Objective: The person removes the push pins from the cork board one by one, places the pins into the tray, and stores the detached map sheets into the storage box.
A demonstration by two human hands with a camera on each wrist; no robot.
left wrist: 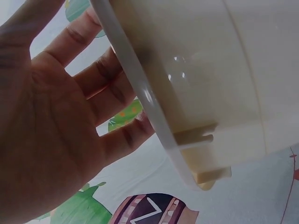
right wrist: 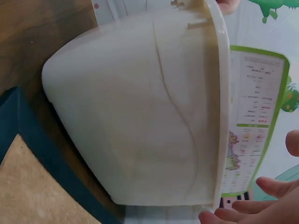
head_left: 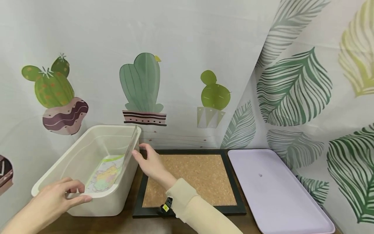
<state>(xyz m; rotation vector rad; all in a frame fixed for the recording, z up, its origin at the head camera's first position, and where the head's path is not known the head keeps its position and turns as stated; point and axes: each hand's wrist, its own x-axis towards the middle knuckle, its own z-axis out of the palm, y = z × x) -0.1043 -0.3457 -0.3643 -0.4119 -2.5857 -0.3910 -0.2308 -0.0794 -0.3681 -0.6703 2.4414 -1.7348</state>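
Note:
A cream plastic tub stands at the left of the table. Inside lies a sheet printed with a colourful map; a thin green-edged printed panel rises above the tub's right rim. My left hand is at the tub's near left corner, fingertips right at the rim and thumb extended along the front. In the left wrist view its fingers are spread, reaching behind the rim. Beside the far right rim, my right hand has its fingers and thumb apart, with nothing between them in the right wrist view.
A dark-framed cork board lies flat right of the tub. Farther right is a pale lilac tray. A white curtain with printed cacti and leaves hangs behind the dark wooden table.

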